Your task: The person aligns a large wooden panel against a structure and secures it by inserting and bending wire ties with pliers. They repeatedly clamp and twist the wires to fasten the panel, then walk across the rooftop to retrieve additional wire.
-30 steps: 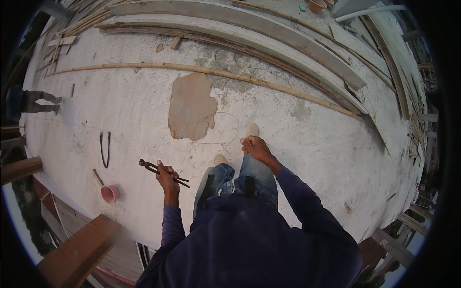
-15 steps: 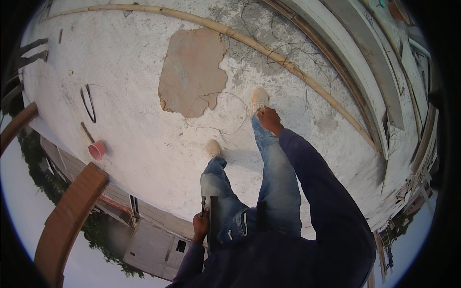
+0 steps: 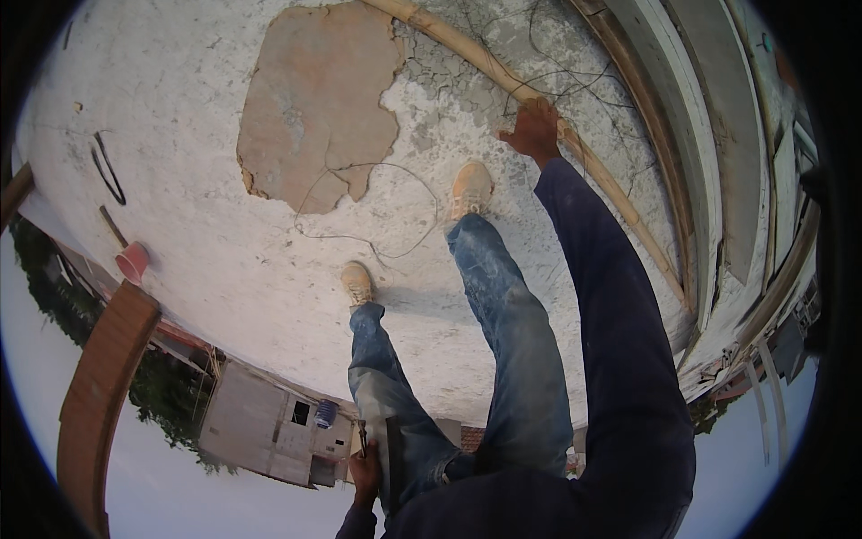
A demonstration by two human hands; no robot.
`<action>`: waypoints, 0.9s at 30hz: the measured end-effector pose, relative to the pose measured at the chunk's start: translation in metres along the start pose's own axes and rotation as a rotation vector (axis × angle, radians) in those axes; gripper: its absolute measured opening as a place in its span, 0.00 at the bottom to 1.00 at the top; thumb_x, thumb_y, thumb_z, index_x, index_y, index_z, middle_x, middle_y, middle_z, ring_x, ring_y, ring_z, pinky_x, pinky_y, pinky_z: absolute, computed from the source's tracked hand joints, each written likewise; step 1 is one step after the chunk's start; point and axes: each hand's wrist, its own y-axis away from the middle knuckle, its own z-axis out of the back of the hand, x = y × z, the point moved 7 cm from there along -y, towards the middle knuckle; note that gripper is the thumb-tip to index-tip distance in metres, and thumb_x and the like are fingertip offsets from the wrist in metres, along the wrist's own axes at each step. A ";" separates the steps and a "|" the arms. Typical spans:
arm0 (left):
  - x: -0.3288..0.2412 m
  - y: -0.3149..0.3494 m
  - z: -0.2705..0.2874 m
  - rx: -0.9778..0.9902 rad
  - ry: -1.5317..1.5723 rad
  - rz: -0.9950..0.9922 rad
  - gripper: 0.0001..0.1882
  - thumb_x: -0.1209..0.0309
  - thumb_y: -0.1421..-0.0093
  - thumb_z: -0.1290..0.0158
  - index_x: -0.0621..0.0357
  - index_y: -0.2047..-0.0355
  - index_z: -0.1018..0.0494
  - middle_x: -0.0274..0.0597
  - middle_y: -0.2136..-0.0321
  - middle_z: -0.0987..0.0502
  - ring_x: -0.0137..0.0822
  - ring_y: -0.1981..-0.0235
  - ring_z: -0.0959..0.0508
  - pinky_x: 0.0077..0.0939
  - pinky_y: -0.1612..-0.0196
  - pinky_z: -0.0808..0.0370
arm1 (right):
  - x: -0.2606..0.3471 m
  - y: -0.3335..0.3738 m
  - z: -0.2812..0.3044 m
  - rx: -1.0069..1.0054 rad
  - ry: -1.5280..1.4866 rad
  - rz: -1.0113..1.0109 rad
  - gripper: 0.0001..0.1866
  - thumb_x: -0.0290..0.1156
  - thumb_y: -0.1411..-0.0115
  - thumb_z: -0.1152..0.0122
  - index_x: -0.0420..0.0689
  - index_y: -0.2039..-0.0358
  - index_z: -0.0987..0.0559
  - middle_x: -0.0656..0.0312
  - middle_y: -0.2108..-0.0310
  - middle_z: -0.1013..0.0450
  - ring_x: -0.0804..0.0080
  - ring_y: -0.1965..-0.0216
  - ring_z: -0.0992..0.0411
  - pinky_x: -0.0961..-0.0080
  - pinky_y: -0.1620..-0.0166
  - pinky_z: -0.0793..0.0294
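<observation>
My right hand [image 3: 536, 131] reaches forward with the thumb spread apart from the fingers. In this view it overlaps a long bamboo pole [image 3: 628, 214] that lies on the pale floor. Whether the fingers touch the pole I cannot tell. Thin dark wires [image 3: 575, 83] tangle beyond and beside that hand. Down by my left thigh, my left hand [image 3: 365, 473] is closed around a slim dark hand tool [image 3: 362, 435], which points upward; its kind is too small to make out. A loop of thin wire [image 3: 437, 205] lies before my feet.
A large ragged brown sheet [image 3: 319, 108] lies ahead on the rough floor [image 3: 193, 189]. Long boards [image 3: 669, 135] run along the right. To the left are a pink bucket [image 3: 133, 261], a bent black strip [image 3: 108, 169] and a brown beam [image 3: 103, 404].
My right hand has moved forward from above the right shoe to over the bamboo pole, and its closed fingers have opened. My left hand stays low with the dark tool. The view has shifted.
</observation>
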 end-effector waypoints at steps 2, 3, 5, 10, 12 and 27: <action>0.002 0.001 -0.001 -0.006 -0.018 0.034 0.30 0.54 0.29 0.49 0.60 0.85 0.35 0.29 0.88 0.38 0.24 0.82 0.40 0.34 0.78 0.46 | 0.004 0.000 -0.010 0.170 -0.058 0.111 0.31 0.54 0.41 0.33 0.37 0.51 0.23 0.49 0.55 0.24 0.51 0.48 0.29 0.52 0.42 0.36; 0.000 0.000 -0.001 -0.011 -0.027 -0.004 0.30 0.54 0.29 0.49 0.61 0.85 0.35 0.30 0.88 0.38 0.24 0.82 0.40 0.35 0.78 0.46 | 0.008 0.003 -0.014 0.249 -0.143 0.152 0.31 0.54 0.39 0.34 0.37 0.50 0.23 0.48 0.57 0.23 0.50 0.51 0.27 0.52 0.44 0.33; 0.000 -0.002 0.001 -0.027 -0.059 -0.054 0.30 0.54 0.29 0.49 0.62 0.84 0.35 0.32 0.89 0.39 0.26 0.83 0.41 0.37 0.78 0.46 | 0.015 0.011 -0.012 0.304 -0.334 0.194 0.31 0.53 0.37 0.36 0.37 0.48 0.24 0.47 0.62 0.21 0.47 0.56 0.23 0.52 0.47 0.29; 0.003 -0.016 0.009 -0.075 -0.205 -0.147 0.30 0.52 0.30 0.49 0.70 0.76 0.24 0.53 0.84 0.26 0.43 0.79 0.24 0.46 0.72 0.33 | 0.010 0.068 0.013 0.198 -0.583 0.100 0.34 0.55 0.36 0.38 0.37 0.44 0.27 0.44 0.64 0.21 0.44 0.58 0.22 0.50 0.53 0.25; 0.002 -0.020 0.013 -0.093 -0.200 -0.163 0.30 0.51 0.30 0.50 0.71 0.72 0.21 0.60 0.79 0.22 0.51 0.74 0.19 0.49 0.68 0.29 | 0.009 0.087 0.023 0.237 -0.535 0.122 0.33 0.54 0.37 0.35 0.37 0.44 0.27 0.48 0.70 0.22 0.49 0.64 0.21 0.55 0.60 0.24; 0.012 -0.041 0.043 -0.028 -0.171 -0.281 0.32 0.49 0.30 0.52 0.72 0.70 0.19 0.64 0.78 0.20 0.58 0.72 0.17 0.49 0.67 0.26 | 0.116 0.267 0.142 0.211 -0.653 0.225 0.23 0.50 0.35 0.37 0.41 0.55 0.25 0.51 0.72 0.23 0.49 0.70 0.25 0.53 0.60 0.29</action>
